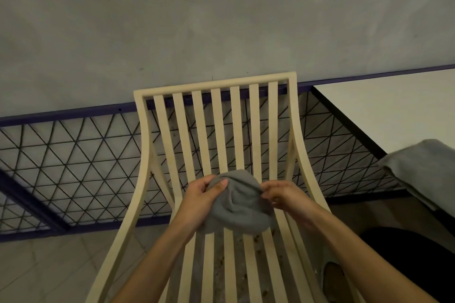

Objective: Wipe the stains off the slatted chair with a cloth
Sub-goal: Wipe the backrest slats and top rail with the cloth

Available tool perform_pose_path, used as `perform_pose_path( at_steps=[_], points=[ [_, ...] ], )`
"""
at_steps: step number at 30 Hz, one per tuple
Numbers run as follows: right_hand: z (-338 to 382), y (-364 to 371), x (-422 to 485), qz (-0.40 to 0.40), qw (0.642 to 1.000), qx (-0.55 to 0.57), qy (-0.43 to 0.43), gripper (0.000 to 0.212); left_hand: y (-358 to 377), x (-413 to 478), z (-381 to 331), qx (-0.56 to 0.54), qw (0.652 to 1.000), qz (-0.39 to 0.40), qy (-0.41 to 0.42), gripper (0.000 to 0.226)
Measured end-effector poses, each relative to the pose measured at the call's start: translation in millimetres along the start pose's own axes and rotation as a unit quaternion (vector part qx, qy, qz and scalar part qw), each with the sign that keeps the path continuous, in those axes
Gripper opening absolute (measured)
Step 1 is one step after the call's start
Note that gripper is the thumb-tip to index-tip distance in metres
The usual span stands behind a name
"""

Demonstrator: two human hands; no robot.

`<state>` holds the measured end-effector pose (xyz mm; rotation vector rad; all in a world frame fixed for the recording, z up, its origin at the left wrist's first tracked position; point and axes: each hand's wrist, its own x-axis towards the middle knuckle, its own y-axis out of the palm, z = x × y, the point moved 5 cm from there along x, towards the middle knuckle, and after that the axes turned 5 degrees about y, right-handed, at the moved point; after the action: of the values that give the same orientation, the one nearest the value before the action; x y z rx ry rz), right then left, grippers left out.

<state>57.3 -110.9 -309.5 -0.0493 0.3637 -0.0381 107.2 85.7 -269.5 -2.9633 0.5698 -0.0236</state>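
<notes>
The single wide-angle camera, worn on the person's head, looks forward and steeply down from close above the slatted chair (235, 118), whose backrest fills the middle of the view, with the grey wall (172, 19) across the top and a white table (394, 110) at right.

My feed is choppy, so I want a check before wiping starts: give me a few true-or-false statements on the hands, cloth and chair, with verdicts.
1. The left hand and right hand both grip the grey cloth. True.
2. The cloth is spread flat on the seat. False: it is bunched up between the hands.
3. Brown stains show on the seat of the slatted chair. True.
4. The chair's slats are black. False: they are cream-coloured.
5. A second grey cloth lies on the white table. True.
</notes>
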Motion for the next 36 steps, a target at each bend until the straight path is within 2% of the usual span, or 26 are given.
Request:
perform_pose_path(
  at_steps=[1, 4, 5, 7, 10, 12, 14, 16, 19, 22, 26, 29, 31, 34, 36],
  points=[
    [4, 1, -1, 0.015, 1.000, -0.018, -0.017, 0.014, 3, 0, -6, 0.010, 1.000, 0.016, 0.017, 0.018],
    [11, 17, -2, 0.096, 0.995, -0.017, -0.033, 0.045, 14, 3, -19, 0.044, 0.995, 0.069, 0.056, 0.016],
    [13, 24, -2, 0.122, 0.992, -0.014, -0.026, 0.048, 18, 5, -24, 0.054, 0.992, 0.088, 0.068, 0.015],
    [15, 34, -2, 0.164, 0.986, -0.026, -0.017, 0.045, 17, 12, -33, 0.083, 0.985, 0.114, 0.094, 0.012],
    [13, 32, 2, 0.165, 0.986, 0.031, 0.015, 0.043, -2, 30, -37, 0.128, 0.981, 0.119, 0.082, 0.014],
    [13, 30, 3, 0.165, 0.976, 0.142, 0.032, 0.041, -17, 43, -34, 0.205, 0.972, 0.091, 0.063, 0.024],
    [17, 32, 7, 0.171, 0.946, 0.270, 0.044, 0.039, -25, 48, -31, 0.259, 0.961, 0.064, 0.071, 0.040],
    [22, 30, 12, 0.162, 0.927, 0.335, 0.046, 0.042, -19, 42, -29, 0.237, 0.965, 0.076, 0.085, 0.057],
    [28, 26, 16, 0.136, 0.925, 0.351, 0.053, 0.042, 2, 28, -15, 0.196, 0.967, 0.148, 0.075, 0.075],
    [30, 19, 17, 0.108, 0.942, 0.312, 0.062, 0.037, 20, 19, 11, 0.145, 0.973, 0.172, 0.061, 0.070],
    [38, 4, 11, 0.068, 0.973, 0.213, 0.058, 0.025, 30, 13, 20, 0.126, 0.981, 0.131, 0.063, 0.010],
    [40, -16, 7, 0.001, 0.992, 0.118, 0.035, 0.019, 31, 13, 11, 0.184, 0.972, 0.115, 0.088, 0.032],
    [38, -29, 5, -0.025, 0.999, 0.000, 0.027, 0.021, 26, 16, 4, 0.246, 0.956, 0.103, 0.120, 0.035],
    [30, -42, 4, -0.004, 0.975, -0.214, 0.058, 0.029, 18, 24, -8, 0.310, 0.930, 0.094, 0.173, 0.026],
    [26, -46, 6, 0.015, 0.960, -0.268, 0.081, 0.043, 14, 30, -19, 0.333, 0.915, 0.093, 0.209, 0.026]
  ],
)
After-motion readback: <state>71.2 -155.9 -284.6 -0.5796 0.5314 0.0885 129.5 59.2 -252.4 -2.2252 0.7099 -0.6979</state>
